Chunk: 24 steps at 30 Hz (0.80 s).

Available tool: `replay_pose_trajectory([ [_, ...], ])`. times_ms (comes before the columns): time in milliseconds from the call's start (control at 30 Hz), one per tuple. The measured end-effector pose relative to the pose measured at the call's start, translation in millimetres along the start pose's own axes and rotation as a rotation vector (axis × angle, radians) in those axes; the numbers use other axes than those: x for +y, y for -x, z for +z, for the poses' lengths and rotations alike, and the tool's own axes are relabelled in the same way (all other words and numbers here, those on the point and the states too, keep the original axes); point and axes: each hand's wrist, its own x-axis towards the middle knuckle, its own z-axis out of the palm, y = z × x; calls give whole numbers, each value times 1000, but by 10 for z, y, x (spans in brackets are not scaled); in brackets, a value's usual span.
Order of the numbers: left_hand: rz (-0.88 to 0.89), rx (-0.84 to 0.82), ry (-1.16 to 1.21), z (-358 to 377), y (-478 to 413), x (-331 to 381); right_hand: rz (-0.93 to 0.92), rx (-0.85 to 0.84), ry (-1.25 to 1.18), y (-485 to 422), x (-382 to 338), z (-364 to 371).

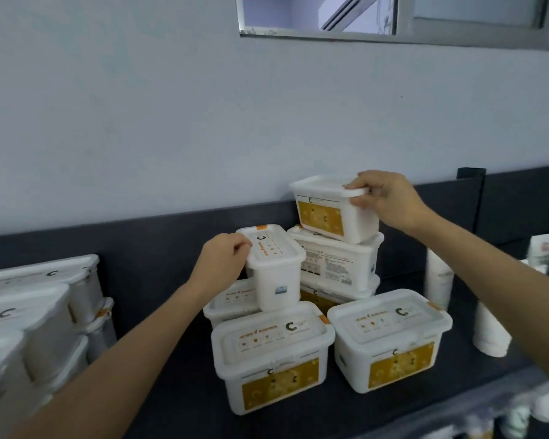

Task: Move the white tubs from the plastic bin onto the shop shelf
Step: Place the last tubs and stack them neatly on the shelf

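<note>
Several white tubs with yellow labels are piled on the dark shop shelf point(159, 359). My left hand point(222, 261) grips the lid edge of a white tub point(274, 270) held end-on, resting on a lower tub point(232, 301). My right hand point(390, 198) holds the right end of the top tub point(327, 210), which sits tilted on a stack of two tubs point(339, 264). Two more tubs stand in front: one at the centre point(273, 356) and one to its right point(390, 337). The plastic bin is out of view.
Another stack of white tubs point(35, 312) fills the shelf's left end. White bottles and tubes point(438, 280) stand at the right. A dark back panel point(140, 248) and pale wall rise behind; a black divider post point(471, 198) stands at the right.
</note>
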Motion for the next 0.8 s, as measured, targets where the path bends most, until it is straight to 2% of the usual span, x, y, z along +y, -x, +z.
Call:
replay_pose_trajectory([
  [67, 0, 8, 12, 11, 2, 22, 67, 2, -155, 61, 116, -69],
  [267, -12, -22, 46, 53, -7, 122, 110, -58, -398, 68, 220, -48],
  [333, -33, -13, 84, 65, -23, 119, 147, -65, -389, 37, 218, -75],
  [433, -40, -16, 91, 56, -22, 107, 145, -81, -151, 64, 131, -112],
  [500, -19, -30, 86, 53, -16, 114, 66, -90, 100, 129, 70, -72],
  [567, 28, -62, 79, 56, 6, 146, -112, -10, 314, 243, -3, 50],
  [667, 187, -173, -18, 59, 11, 171, -392, 151, 414, 438, -143, 334],
  [733, 292, -231, -139, 9, 19, 212, -499, 95, 388, 539, -228, 551],
  [800, 394, -204, -283, -67, 26, 245, -508, -53, 350, 577, -273, 746],
])
